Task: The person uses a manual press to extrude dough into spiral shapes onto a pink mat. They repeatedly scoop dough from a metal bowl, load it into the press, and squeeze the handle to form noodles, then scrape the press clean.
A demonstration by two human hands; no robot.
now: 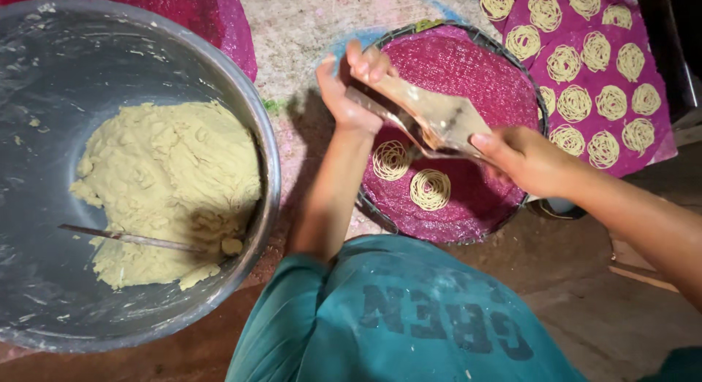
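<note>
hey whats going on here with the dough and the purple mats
A person holds a wooden press in both hands, the left hand at its far end and the right hand at the near end, over a round tray lined with purple mesh. Two coiled noodle spirals already lie on it. A purple mat at the upper right carries many more spirals. On the left, a big metal bowl holds a mound of pale dough with a utensil resting in it.
</note>
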